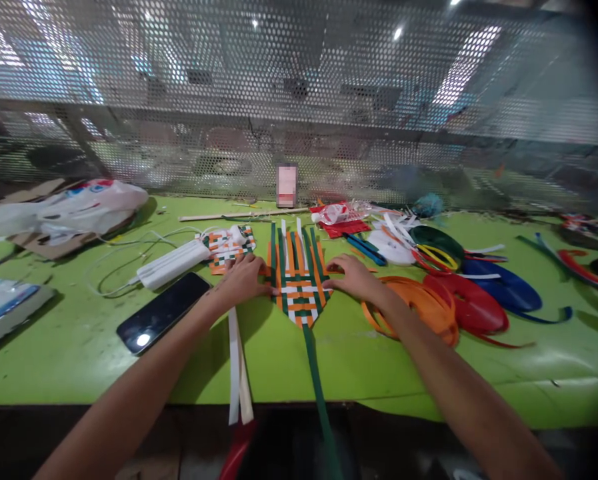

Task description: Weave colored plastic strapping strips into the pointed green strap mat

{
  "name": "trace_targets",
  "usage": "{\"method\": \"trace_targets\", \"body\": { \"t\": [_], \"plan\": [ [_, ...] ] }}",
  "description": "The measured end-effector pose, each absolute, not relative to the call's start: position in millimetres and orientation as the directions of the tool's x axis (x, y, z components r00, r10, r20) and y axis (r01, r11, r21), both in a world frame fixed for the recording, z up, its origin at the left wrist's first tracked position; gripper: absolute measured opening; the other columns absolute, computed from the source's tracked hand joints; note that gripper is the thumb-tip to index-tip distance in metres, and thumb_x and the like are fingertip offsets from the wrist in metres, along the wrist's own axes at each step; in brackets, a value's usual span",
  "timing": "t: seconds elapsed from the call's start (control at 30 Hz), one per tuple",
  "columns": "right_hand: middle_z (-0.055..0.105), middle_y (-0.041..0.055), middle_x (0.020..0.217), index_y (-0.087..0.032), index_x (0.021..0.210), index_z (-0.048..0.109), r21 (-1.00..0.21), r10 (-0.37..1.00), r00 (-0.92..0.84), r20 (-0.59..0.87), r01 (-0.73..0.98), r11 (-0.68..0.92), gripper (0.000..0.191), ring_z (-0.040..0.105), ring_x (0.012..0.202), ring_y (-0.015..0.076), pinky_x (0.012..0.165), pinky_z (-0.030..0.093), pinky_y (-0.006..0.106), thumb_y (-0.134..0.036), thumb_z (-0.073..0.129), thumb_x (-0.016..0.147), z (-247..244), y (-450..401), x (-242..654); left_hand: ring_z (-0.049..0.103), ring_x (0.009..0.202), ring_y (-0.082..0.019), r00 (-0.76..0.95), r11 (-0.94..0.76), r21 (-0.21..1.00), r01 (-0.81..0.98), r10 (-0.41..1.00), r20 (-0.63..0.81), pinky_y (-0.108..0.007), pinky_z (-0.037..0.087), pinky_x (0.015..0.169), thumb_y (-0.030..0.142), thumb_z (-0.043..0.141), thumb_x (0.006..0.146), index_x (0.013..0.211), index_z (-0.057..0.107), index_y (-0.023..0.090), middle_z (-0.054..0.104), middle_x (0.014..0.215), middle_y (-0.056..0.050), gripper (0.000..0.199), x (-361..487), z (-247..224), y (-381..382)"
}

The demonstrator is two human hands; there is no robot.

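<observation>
A partly woven piece of orange, green and white strips [300, 291] lies in front of me, its loose ends fanning away from me. Its near end tapers to a point, from which a long green strip [315, 373] runs over the table edge. My left hand [246, 279] pinches the weave's left edge, near an orange strip end. At the opposite edge, my right hand [353, 277] has thumb and fingers closed on the weave, with an orange strip end sticking out beyond it. A second woven piece [225, 245] lies partly behind my left hand.
A phone [163, 313] and a white power strip-like block [173, 263] with a cable lie left. Coils of orange [419, 307], red [479, 303] and blue strip [509, 287] lie right. White strips [234, 373] overhang the front edge. A perforated metal screen [203, 127] stands behind.
</observation>
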State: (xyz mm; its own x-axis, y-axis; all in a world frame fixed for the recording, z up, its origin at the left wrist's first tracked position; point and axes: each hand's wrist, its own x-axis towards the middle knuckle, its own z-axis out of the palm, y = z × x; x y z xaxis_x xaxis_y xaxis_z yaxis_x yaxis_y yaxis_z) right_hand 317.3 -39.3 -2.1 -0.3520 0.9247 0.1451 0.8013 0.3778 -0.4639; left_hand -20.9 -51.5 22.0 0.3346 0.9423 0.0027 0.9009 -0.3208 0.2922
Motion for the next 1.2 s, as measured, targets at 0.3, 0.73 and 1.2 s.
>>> {"method": "trace_targets", "body": {
  "t": [0.3,0.73,1.2],
  "plan": [
    [0.067,0.0111,0.106,-0.021,0.104,0.074,-0.450,0.930,-0.340,0.142,0.814,0.367,0.050,0.060,0.103,0.0299,0.090,0.048,0.042,-0.057,0.086,0.073,1.7,-41.6,316.5,0.055,0.118,-0.037,0.327,-0.318,0.317,0.894,0.945,0.025,-0.050,0.039,0.101,0.067,0.069,0.076,0.107,0.064,0.022,0.062,0.122,-0.012,0.055,-19.4,19.2,-51.8],
    [0.064,0.0104,0.106,-0.020,0.100,0.071,-0.469,0.939,-0.326,0.107,0.817,0.336,0.041,0.059,0.106,0.0298,0.092,0.047,0.041,-0.050,0.085,0.076,6.0,-44.5,312.5,0.056,0.118,-0.037,0.319,-0.302,0.310,0.902,0.948,-0.005,-0.049,0.039,0.098,0.065,0.070,0.077,0.111,0.064,0.022,0.062,0.123,-0.011,0.054,-15.9,20.1,-51.7],
    [0.065,0.0086,0.103,-0.021,0.098,0.069,-0.499,0.933,-0.328,0.146,0.790,0.355,0.036,0.060,0.101,0.0272,0.088,0.048,0.038,-0.044,0.085,0.077,4.8,-42.0,311.6,0.050,0.124,-0.036,0.319,-0.341,0.314,0.886,0.940,0.120,-0.051,0.035,0.104,0.065,0.068,0.083,0.116,0.062,0.024,0.059,0.129,-0.011,0.053,-7.9,24.7,-59.9]
  ]
}}
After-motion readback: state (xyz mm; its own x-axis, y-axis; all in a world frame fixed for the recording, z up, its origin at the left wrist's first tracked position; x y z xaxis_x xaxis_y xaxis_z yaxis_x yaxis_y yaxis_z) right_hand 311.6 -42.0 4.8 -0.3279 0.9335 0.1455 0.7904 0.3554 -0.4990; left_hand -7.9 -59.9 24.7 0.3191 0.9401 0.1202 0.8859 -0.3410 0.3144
